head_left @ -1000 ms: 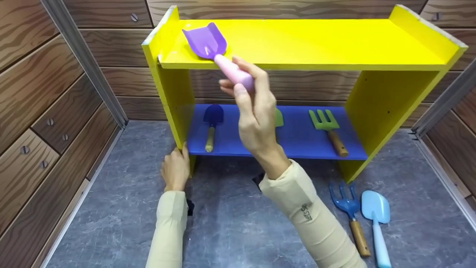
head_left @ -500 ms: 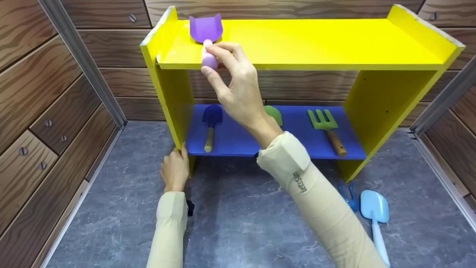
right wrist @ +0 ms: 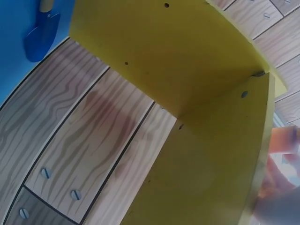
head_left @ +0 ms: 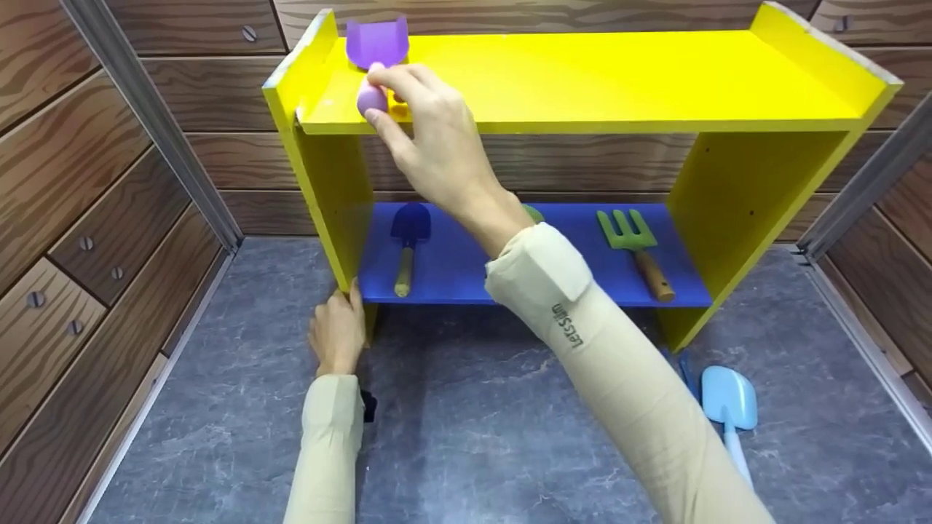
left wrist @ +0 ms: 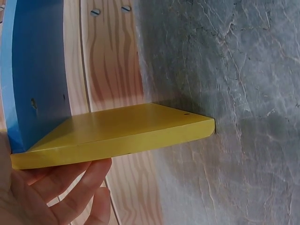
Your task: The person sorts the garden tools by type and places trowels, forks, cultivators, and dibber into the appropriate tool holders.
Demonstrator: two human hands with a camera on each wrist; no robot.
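My right hand (head_left: 445,138) pinches the pink-purple handle of a toy hand shovel (head_left: 377,45) between thumb and fingers. Its purple scoop points away, over the left end of the yellow top board of a small shelf unit (head_left: 604,80). In the right wrist view the hand's blurred fingers (right wrist: 276,187) show at the right edge, beyond the yellow panels. My left hand (head_left: 338,331) holds the lower front of the left side panel. The left wrist view shows its fingers (left wrist: 82,187) against the panel's outer face; the thumb is hidden there.
On the blue lower shelf (head_left: 466,280) lie a dark blue trowel (head_left: 410,225), a green tool (head_left: 534,213) mostly behind my right arm, and a green hand fork (head_left: 633,236). A light blue shovel (head_left: 730,399) and a partly covered blue fork (head_left: 688,371) lie on the grey floor.
My right hand has moved left and farther back with the purple shovel, whose scoop has turned to point straight away over the top board. The left hand stays on the side panel.
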